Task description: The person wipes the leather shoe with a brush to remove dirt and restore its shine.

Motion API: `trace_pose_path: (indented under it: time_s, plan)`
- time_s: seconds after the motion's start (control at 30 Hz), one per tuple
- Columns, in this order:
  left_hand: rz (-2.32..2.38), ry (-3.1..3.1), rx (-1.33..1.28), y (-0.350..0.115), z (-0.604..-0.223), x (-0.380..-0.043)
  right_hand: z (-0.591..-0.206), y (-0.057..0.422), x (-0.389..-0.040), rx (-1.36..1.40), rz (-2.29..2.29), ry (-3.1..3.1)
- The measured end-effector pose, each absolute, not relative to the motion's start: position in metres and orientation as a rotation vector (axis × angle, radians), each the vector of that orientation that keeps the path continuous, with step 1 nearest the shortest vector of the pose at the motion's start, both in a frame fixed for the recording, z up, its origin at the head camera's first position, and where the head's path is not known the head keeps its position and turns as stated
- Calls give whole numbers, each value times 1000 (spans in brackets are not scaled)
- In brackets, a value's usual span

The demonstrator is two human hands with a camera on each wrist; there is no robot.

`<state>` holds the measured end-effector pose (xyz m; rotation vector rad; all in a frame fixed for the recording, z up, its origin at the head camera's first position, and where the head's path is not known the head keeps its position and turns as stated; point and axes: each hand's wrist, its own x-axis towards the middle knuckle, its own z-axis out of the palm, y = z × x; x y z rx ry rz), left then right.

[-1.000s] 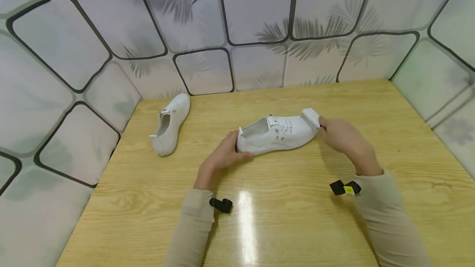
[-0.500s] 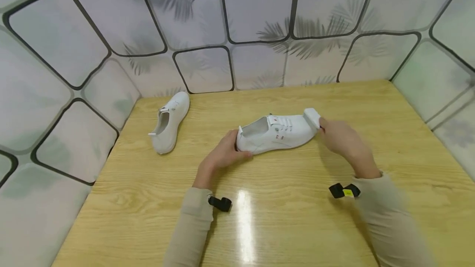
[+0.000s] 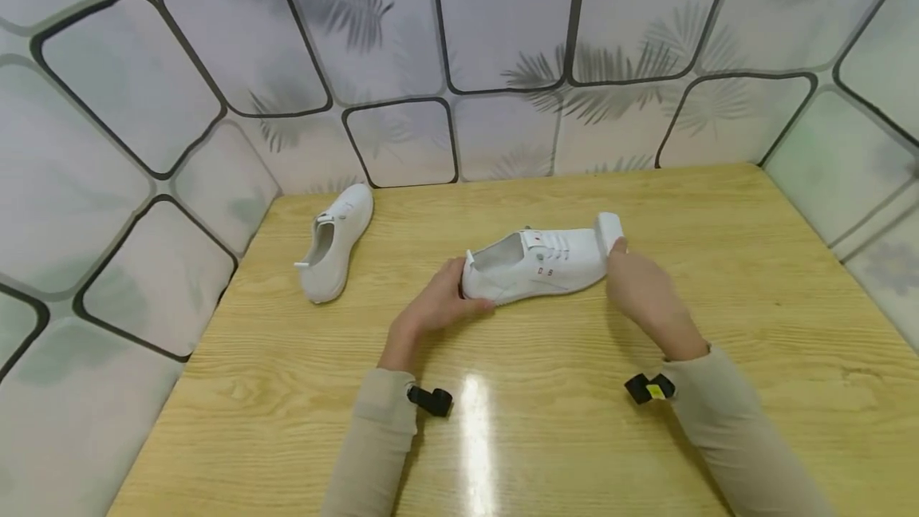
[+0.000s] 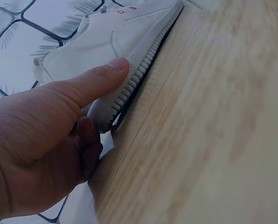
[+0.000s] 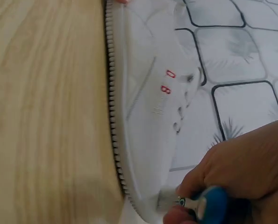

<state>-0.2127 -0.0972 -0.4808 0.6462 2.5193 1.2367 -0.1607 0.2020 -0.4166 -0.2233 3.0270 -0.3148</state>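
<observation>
Looks to me like the step here is scrubbing the toe of the white shoe [image 3: 527, 282], which sits sole-down at the table [image 3: 546, 389] with its toe pointing to the person's right; whether the whole sole touches the wood, I can't tell. Everything else I'll place off that shoe. At its heel, the left hand [image 3: 439, 301] has a proper hold: thumb flat along the side of the sole, fingers curled round the back. Past its toe, the right hand [image 3: 641, 286] is wrapped round the handle of a white-headed scrubber [image 3: 609, 231], blue at the handle end in the right wrist view, and the head sits up against the toe top. Bristles or pad, no idea, that face is hidden. I'd guess the next move wants short strokes over the toe and then up to the laces [image 3: 558, 246], heel pinned so the shoe doesn't spin or skid. How clean it is already, I honestly couldn't say. Room-wise: behind the shoe there's a strip of wood, then the table's far edge against the patterned wall [image 3: 506, 134], so that's the tighter side. In front of the shoe and beyond its toe there's far more wood for the elbow to swing. The other shoe [image 3: 343, 242] is well apart, off past the heel and a bit further back, so I don't see it getting knocked.
</observation>
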Motion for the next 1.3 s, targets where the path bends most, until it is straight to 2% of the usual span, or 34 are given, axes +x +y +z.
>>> trace_pose_path:
  time_s: [0.27, 0.47, 0.6, 0.93, 1.17, 1.3]
  plan:
    - [1218, 2534, 641, -98, -480, -213, -425, 192, -161, -338, -564, 2925]
    - [1284, 2469, 674, -98, -482, -215, -428, 219, -170, -170, -835, 2733]
    - [1407, 2405, 622, -105, -483, -214, -427, 217, -172, -140, -906, 2695]
    - [1435, 2403, 575, -109, -482, -215, -413, 204, -161, -160, -694, 2988]
    - [1375, 2491, 545, -99, -481, -215, -411, 170, -145, -467, -528, 3143]
    - [1339, 2522, 566, -94, -482, -215, -401, 175, -138, -419, -361, 3191]
